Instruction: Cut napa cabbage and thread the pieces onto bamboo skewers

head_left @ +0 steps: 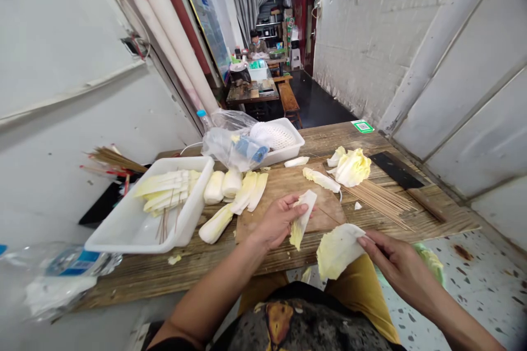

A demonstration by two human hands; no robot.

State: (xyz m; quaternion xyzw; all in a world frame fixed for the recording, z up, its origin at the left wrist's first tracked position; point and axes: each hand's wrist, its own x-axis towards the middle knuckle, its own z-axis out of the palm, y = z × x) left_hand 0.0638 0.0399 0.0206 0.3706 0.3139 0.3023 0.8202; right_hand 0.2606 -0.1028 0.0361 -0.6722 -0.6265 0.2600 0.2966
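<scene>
My left hand (280,220) pinches a narrow piece of napa cabbage leaf (303,218) above the near edge of the wooden cutting board (272,189). In my right hand (387,256) is a broader cabbage leaf (338,251), held by its white end over my lap. Cut cabbage pieces (216,223) lie left of the board. On its right part rests another strip of leaf (321,179). A white tub (111,236) at the left holds cabbage slices on thin sticks (162,225).
Loose bamboo skewers (381,200) lie near a black-bladed cleaver (397,170) and a cabbage heart (353,167). Behind the board are a plastic bag (230,148) and a white tray (294,145). Bottles (78,260) crowd the left edge. A person (257,44) sits at a far table.
</scene>
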